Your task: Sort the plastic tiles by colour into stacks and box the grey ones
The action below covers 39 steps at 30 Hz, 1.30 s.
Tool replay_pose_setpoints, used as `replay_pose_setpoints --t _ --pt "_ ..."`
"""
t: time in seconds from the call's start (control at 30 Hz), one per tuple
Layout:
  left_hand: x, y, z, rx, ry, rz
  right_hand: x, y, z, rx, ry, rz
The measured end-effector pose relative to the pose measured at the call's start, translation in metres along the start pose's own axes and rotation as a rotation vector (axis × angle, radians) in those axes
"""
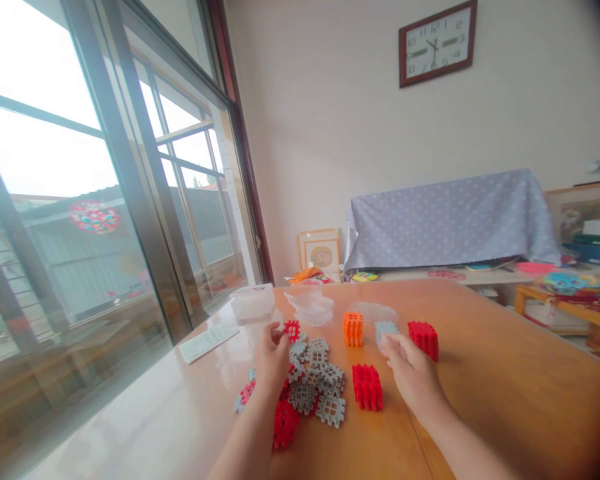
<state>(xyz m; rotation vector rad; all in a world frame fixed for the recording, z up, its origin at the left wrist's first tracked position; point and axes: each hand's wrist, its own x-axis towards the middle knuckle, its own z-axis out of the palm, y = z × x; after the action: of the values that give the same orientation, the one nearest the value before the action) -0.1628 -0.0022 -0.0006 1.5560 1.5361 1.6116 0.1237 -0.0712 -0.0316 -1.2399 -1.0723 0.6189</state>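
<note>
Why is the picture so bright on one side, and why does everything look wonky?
In the head view, strong daylight washes the window nearly white at top left and puts a pale glare on the left of the table; the clock and window frames lean, probably from a wide, tilted lens; the upper right corner goes dark, and fine details look soft.

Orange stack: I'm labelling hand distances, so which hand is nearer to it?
Right. The right hand is just right of the orange stack, its fingers on a pale grey piece; the left hand is farther off to the left, with some loose grey pieces between.
</note>
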Motion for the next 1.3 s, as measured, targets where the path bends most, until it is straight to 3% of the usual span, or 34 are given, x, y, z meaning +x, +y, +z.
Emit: replay_pose_setpoints --t 0.13,0.23,0.4,0.57,0.8,1.2,1.3 --pt "-0.010 0.013 0.007 -0.434 -0.144 -0.137 -0.007 -0.012 -0.001 -0.046 -0.003 -0.048" --pt "-0.023 0.029 0.012 -0.594 -0.282 -0.251 -0.014 -0.021 0.000 -0.098 -0.003 -0.099" --pt "-0.044 0.052 0.018 -0.744 -0.416 -0.315 -0.027 -0.037 0.003 -0.148 -0.075 -0.188" --pt "-0.055 0.058 0.023 -0.785 -0.577 -0.332 -0.035 -0.039 0.005 -0.165 -0.153 -0.241" --pt "-0.065 0.060 0.025 -0.790 -0.692 -0.326 -0.040 -0.046 0.003 -0.362 -0.297 -0.422" --pt "-0.070 0.061 0.029 -0.756 -0.769 -0.374 -0.028 -0.051 -0.007 -0.544 -0.329 -0.524" --pt "-0.071 0.061 0.030 -0.753 -0.765 -0.401 -0.022 -0.048 -0.013 -0.527 -0.357 -0.473"
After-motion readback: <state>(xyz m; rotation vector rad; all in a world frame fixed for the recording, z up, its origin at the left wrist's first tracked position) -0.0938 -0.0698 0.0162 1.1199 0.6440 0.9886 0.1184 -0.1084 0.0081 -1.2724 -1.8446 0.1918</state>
